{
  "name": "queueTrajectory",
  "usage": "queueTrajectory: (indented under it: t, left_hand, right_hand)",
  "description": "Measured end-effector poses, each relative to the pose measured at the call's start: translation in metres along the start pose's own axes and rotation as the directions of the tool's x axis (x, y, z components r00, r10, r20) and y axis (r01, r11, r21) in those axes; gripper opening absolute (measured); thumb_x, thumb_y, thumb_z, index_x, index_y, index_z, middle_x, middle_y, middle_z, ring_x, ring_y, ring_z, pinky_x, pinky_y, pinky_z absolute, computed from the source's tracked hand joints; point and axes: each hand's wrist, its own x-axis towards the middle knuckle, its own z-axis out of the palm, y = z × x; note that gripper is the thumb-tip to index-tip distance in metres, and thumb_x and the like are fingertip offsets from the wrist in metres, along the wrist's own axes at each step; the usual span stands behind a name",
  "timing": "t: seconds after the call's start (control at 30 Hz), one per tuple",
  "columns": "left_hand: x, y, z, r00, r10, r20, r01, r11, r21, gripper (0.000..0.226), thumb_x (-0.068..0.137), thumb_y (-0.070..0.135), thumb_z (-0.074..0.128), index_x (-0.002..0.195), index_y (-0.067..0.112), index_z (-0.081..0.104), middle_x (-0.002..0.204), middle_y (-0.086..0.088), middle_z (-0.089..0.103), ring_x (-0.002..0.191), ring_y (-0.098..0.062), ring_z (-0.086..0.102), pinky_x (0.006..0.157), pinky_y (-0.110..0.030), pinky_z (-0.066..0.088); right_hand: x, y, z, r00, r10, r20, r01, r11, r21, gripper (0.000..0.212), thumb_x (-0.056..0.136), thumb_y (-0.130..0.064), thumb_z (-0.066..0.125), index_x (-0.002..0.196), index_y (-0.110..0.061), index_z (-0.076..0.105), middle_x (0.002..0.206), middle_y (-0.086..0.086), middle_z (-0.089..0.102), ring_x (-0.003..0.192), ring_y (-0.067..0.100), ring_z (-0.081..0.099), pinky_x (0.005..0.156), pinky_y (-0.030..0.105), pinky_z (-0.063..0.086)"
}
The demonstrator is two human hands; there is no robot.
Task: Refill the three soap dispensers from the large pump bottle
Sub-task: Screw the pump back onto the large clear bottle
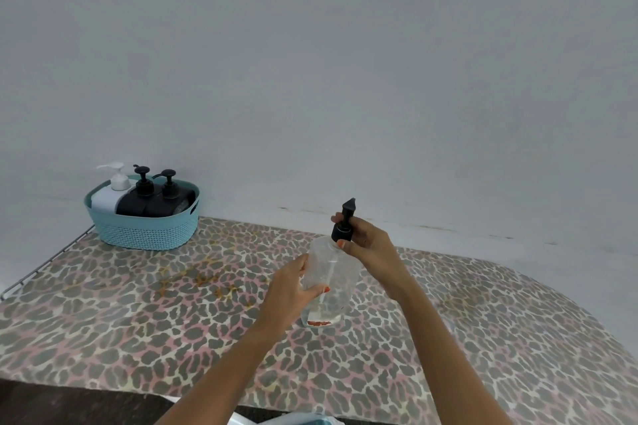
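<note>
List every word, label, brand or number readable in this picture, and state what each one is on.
Nothing here can be read.
On the clear bottle: a reddish strip near its base, too blurred to read.
On the black dispenser farthest from the white bottle, in the basket: a pale mark, too small to read.
On the black pump and the white bottle: no print shows.
</note>
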Motion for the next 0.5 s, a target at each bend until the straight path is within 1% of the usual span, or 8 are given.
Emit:
queueTrajectory:
  t: [0.1, 0.17, 0.2, 0.27, 0.33, 0.37, 0.43, 0.5]
  left_hand:
    - [0.000, 0.000, 0.000, 1.000, 0.004, 0.000, -0.004, 1.000, 0.008, 0.053, 0.071, 0.023, 0.076, 0.119, 0.011, 0.055, 0.113, -0.006, 0.064, 0.101, -0.010, 0.056, 0.084, -0.012, 0.038]
    - [-0.001, 0.001, 0.000, 1.000, 0.009, 0.002, -0.009, 1.000, 0.005, 0.052, 0.071, 0.022, 0.077, 0.118, 0.011, 0.056, 0.112, -0.006, 0.065, 0.096, -0.006, 0.054, 0.079, -0.006, 0.035]
    - [-0.001, 0.001, -0.001, 1.000, 0.010, 0.004, -0.010, 1.000, 0.006, 0.051, 0.071, 0.021, 0.077, 0.117, 0.011, 0.056, 0.111, -0.006, 0.065, 0.096, -0.006, 0.055, 0.077, -0.004, 0.035]
    - [-0.001, 0.000, 0.000, 1.000, 0.012, 0.004, -0.012, 1.000, 0.007, 0.051, 0.071, 0.022, 0.077, 0.116, 0.012, 0.057, 0.110, -0.006, 0.066, 0.097, -0.008, 0.057, 0.075, 0.000, 0.036]
    - [-0.001, 0.000, -0.001, 1.000, 0.014, -0.004, -0.014, 1.000, -0.001, 0.050, 0.071, 0.022, 0.077, 0.116, 0.012, 0.057, 0.110, -0.005, 0.066, 0.095, -0.006, 0.056, 0.073, 0.005, 0.035]
    - [0.000, -0.001, 0.000, 1.000, 0.014, -0.006, -0.014, 1.000, -0.002, 0.050, 0.071, 0.022, 0.077, 0.116, 0.012, 0.057, 0.110, -0.005, 0.066, 0.095, -0.005, 0.055, 0.073, 0.004, 0.035]
    - [0.001, -0.001, 0.000, 1.000, 0.016, -0.007, -0.016, 1.000, -0.002, 0.051, 0.071, 0.023, 0.077, 0.116, 0.012, 0.057, 0.110, -0.004, 0.066, 0.096, -0.006, 0.056, 0.075, 0.002, 0.035]
    - [0.001, -0.002, 0.001, 1.000, 0.018, -0.007, -0.018, 1.000, -0.001, 0.052, 0.071, 0.022, 0.077, 0.117, 0.012, 0.056, 0.111, -0.005, 0.065, 0.098, -0.008, 0.057, 0.076, 0.000, 0.036]
  right_hand:
    - [0.004, 0.003, -0.001, 0.995, 0.000, -0.104, -0.004, 0.999, -0.036, 0.044, 0.080, 0.000, 0.067, 0.121, -0.006, 0.056, 0.116, 0.006, 0.064, 0.104, 0.011, 0.061, 0.095, 0.024, 0.048]
    - [0.007, 0.002, 0.007, 0.983, -0.019, -0.183, -0.006, 0.991, -0.136, 0.044, 0.075, -0.007, 0.074, 0.116, -0.005, 0.057, 0.106, 0.003, 0.063, 0.085, 0.004, 0.060, 0.079, 0.010, 0.047]
    - [0.008, 0.002, 0.011, 0.973, -0.032, -0.230, -0.008, 0.985, -0.172, 0.046, 0.073, -0.012, 0.076, 0.114, -0.006, 0.055, 0.102, 0.000, 0.060, 0.081, 0.005, 0.057, 0.071, 0.007, 0.045]
    - [0.009, 0.002, 0.019, 0.951, -0.046, -0.305, -0.010, 0.984, -0.178, 0.049, 0.071, -0.017, 0.079, 0.110, -0.011, 0.049, 0.095, -0.005, 0.053, 0.083, 0.011, 0.053, 0.065, 0.009, 0.041]
    - [0.009, 0.002, 0.025, 0.957, -0.057, -0.286, 0.010, 0.987, -0.163, 0.051, 0.073, -0.018, 0.077, 0.112, -0.015, 0.043, 0.095, -0.007, 0.048, 0.088, 0.011, 0.051, 0.068, 0.008, 0.041]
    - [0.008, 0.002, 0.025, 0.968, -0.044, -0.247, 0.003, 0.986, -0.166, 0.053, 0.076, -0.020, 0.075, 0.117, -0.015, 0.042, 0.102, -0.006, 0.046, 0.094, 0.010, 0.050, 0.074, 0.009, 0.039]
    - [0.006, 0.002, 0.018, 0.990, 0.012, -0.141, -0.029, 0.992, -0.121, 0.056, 0.082, -0.021, 0.068, 0.130, -0.019, 0.038, 0.120, -0.006, 0.043, 0.111, 0.008, 0.045, 0.090, 0.018, 0.036]
    - [0.003, 0.001, 0.007, 0.998, 0.049, -0.032, -0.049, 0.999, 0.002, 0.055, 0.087, -0.014, 0.062, 0.135, -0.020, 0.038, 0.129, -0.008, 0.048, 0.120, 0.007, 0.045, 0.100, 0.025, 0.036]
